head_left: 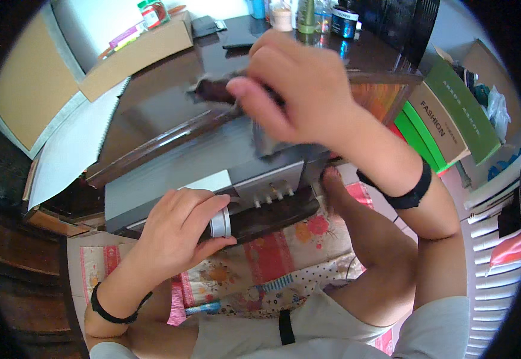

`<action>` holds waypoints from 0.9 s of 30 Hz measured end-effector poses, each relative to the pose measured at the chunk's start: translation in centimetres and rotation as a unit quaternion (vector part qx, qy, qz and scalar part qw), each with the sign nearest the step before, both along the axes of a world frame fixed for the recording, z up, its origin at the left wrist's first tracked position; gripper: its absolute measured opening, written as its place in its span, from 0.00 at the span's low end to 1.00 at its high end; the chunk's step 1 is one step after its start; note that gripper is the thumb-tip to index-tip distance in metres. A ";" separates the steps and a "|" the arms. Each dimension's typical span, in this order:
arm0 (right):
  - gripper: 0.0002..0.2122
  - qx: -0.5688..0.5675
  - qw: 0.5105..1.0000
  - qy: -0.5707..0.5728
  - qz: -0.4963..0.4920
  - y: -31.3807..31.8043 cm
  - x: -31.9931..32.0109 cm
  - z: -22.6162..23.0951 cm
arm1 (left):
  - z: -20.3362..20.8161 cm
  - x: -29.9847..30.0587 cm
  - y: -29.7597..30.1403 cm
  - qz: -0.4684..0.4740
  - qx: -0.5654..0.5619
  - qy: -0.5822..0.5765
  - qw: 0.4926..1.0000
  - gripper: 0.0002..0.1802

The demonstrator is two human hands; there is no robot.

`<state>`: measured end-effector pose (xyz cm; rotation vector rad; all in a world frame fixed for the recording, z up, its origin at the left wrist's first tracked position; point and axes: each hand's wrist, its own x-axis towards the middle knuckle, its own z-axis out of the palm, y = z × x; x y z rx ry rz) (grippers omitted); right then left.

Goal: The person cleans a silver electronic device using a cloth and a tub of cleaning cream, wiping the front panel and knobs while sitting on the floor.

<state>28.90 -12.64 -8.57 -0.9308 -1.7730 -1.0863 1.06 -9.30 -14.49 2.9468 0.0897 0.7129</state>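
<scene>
Desk (159, 106) stands near boxes (443, 125), left fingers (210, 210) gripping cylinder (221, 224), right fingers (261, 107) clasping dark object (215, 92).

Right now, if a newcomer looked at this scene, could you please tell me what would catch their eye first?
The eye would likely go first to the blurred right hand, above the dark tabletop, grasping a dark, indistinct object. Lower and nearer the body, the left hand holds a round, silvery object. Off to the right side, a bright green box stands out.
</scene>
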 end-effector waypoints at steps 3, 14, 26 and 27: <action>0.12 0.055 0.987 0.122 -0.083 -2.4 1.5 2.3 | -0.8 0.4 -0.1 0.004 -0.007 -0.033 0.999 0.38; 0.10 0.405 0.738 0.538 -0.051 -11.1 -0.1 -9.3 | -3.2 4.2 -0.9 0.109 -0.094 -0.128 0.981 0.30; 0.13 0.038 0.864 0.498 -0.053 -6.1 -7.1 -20.7 | -3.8 6.7 -0.3 0.168 -0.254 -0.202 0.931 0.22; 0.13 0.037 0.863 0.500 -0.054 -6.0 -6.8 -20.7 | -3.5 6.5 -0.4 0.187 -0.230 -0.185 0.937 0.22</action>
